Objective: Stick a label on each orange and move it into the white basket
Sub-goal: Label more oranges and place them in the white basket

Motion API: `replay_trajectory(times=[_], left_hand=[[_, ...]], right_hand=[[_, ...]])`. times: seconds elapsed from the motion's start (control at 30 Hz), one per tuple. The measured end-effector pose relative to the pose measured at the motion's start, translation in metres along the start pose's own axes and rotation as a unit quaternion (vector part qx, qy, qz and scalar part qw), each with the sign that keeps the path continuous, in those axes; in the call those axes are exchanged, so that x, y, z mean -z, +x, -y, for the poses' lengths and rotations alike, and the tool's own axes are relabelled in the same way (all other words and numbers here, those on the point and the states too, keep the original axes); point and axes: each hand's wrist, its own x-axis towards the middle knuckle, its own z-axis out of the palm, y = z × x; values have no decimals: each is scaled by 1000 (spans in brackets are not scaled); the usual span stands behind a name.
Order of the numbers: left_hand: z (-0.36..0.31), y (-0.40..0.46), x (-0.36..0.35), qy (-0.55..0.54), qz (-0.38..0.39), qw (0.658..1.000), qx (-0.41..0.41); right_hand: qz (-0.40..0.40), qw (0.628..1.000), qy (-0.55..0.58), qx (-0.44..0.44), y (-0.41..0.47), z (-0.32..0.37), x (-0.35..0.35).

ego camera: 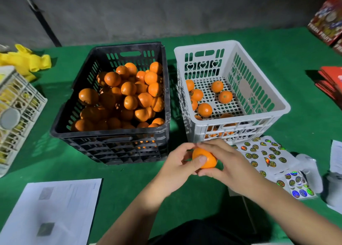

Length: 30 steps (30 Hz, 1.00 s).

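An orange point(208, 159) is held between both hands just in front of the two crates. My left hand point(175, 168) grips it from the left, thumb pressed on its front. My right hand point(227, 163) curls round it from the right and over the top. The black crate point(111, 133) at centre left is heaped with oranges point(127, 96). The white basket point(240, 120) to its right holds several oranges point(204, 109), at least one with a label. Sheets of round shiny labels point(266, 156) lie on the green table to the right of my hands.
White papers point(55, 209) lie at the near left. A white lattice crate point(16, 111) and yellow gloves point(26, 59) sit at the far left. Red boxes point(327, 17) stand at the far right, a white object point(311, 168) beside the label sheets.
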Motion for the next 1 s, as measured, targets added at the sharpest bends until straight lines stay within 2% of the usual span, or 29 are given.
replay_trajectory(times=[0.07, 0.13, 0.2, 0.23, 0.3, 0.37, 0.47, 0.53, 0.63, 0.7, 0.77, 0.9, 0.93, 1.0], left_hand=[[-16, 3, 9, -1, -27, 1000, -14], [-36, 7, 23, 51, -68, 994, -65], [-57, 13, 42, 119, -110, 979, -127], [-65, 17, 51, 126, -125, 973, -145], [-77, 27, 70, 162, -137, 963, -165], [-83, 40, 88, 245, -142, 940, -190], [-88, 72, 116, 408, -151, 874, -215], [-89, 100, 137, 538, -147, 815, -156], [-82, 139, 165, 667, -120, 732, 68], [-70, 155, 178, 679, -83, 702, 199], [-56, 162, 185, 674, -70, 689, 257], [-51, 165, 198, 683, -166, 677, 218], [-52, 164, 202, 668, -180, 690, 213], [-53, 160, 203, 612, -194, 737, 212]], right_hand=[[-31, 999, 4, 18, 24, -3, 13], [-103, 994, -20, 21, 53, -13, 29], [-154, 985, -77, -6, 85, -28, 43], [-155, 980, -120, -31, 100, -36, 47], [-93, 970, -210, -81, 126, -51, 43], [-12, 962, -253, -105, 139, -63, 29], [19, 952, -271, -141, 140, -76, 17], [14, 947, -276, -160, 139, -79, 17], [28, 940, -287, -184, 141, -77, 17], [33, 935, -294, -198, 142, -75, 17], [36, 930, -302, -205, 141, -74, 16], [41, 926, -306, -219, 141, -73, 16], [39, 926, -307, -218, 141, -72, 17], [35, 927, -308, -212, 141, -70, 17]])
